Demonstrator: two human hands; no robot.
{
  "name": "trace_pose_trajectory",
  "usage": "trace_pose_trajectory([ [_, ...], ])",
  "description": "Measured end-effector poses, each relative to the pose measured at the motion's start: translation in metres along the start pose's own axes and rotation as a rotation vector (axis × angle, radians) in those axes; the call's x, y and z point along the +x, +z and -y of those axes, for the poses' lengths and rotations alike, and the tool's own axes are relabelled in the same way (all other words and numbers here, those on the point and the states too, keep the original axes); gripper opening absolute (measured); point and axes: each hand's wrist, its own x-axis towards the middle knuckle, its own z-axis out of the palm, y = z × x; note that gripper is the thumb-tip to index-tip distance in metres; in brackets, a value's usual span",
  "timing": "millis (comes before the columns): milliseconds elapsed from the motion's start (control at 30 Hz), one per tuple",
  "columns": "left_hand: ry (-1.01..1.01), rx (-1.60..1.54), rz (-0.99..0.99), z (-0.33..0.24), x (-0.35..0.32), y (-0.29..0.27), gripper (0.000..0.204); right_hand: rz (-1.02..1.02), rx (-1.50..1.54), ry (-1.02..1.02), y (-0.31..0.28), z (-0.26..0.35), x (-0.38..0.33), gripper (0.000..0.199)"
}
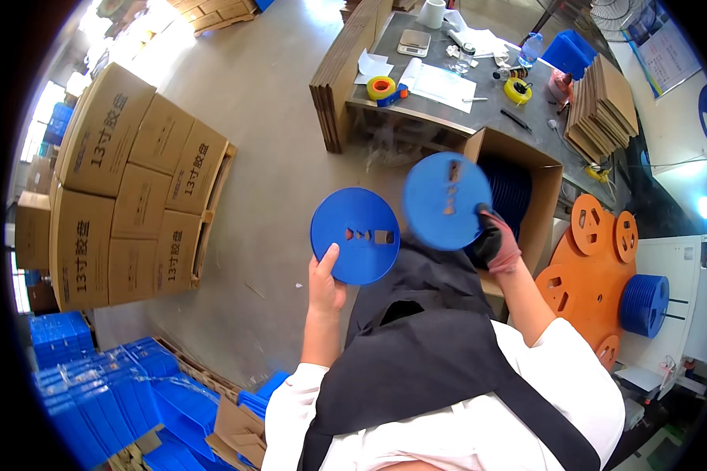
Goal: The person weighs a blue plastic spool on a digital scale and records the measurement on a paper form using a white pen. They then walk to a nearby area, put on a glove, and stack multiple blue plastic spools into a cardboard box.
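Note:
My bare left hand (pixel 327 281) grips a round blue plastic disc (pixel 355 259) by its lower left edge, thumb on the face. Small cutouts run across the middle of this disc. In my right hand (pixel 496 242), which wears a black and pink glove, is a second blue disc (pixel 432 208), held by its right edge and slightly blurred. The two discs are close together but apart. Just behind the right one stands an open cardboard box (pixel 543 188) with a stack of dark blue discs (pixel 514 192) inside.
A grey table (pixel 416 118) ahead carries tape rolls, a scale (pixel 414 43), papers and a bottle (pixel 531 49). To the right are an orange plate (pixel 589 275) and blue discs on a spindle (pixel 644 306). Stacked cartons (pixel 141 165) stand left, blue bins (pixel 126 392) lower left.

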Motion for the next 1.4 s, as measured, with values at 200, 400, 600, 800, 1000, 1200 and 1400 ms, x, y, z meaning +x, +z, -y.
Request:
trace_pose_trajectory([
  [200, -0.093, 0.034, -0.052, -0.006, 0.135, 0.042, 0.056, -0.659, 0.57, -0.049, -0.007, 0.032, 0.135, 0.029],
  [400, -0.196, 0.083, -0.151, 0.003, 0.311, 0.086, 0.064, -0.212, 0.391, 0.122, -0.015, 0.065, 0.363, 0.03],
  [600, -0.112, 0.003, -0.099, 0.012, 0.491, 0.164, 0.062, 0.031, -0.706, 0.333, 0.091, 0.166, 0.498, 0.035],
  [800, -0.17, 0.15, -0.264, 0.042, 0.591, 0.182, 0.06, -0.131, -1.304, 0.386, 0.033, 0.205, 0.67, 0.049],
  [1000, -0.464, 0.252, -0.236, 0.074, 0.626, 0.146, 0.066, -0.7, -0.9, 0.097, -0.028, 0.205, 0.872, 0.069],
  [1200, -0.618, 0.342, -0.197, 0.076, 0.657, 0.136, 0.068, -0.756, -1.208, 0.309, -0.129, 0.199, 0.988, 0.09],
  [1400, -0.63, 0.302, -0.236, 0.06, 0.691, 0.137, 0.068, -0.829, -1.349, 0.337, -0.092, 0.191, 0.981, 0.084],
])
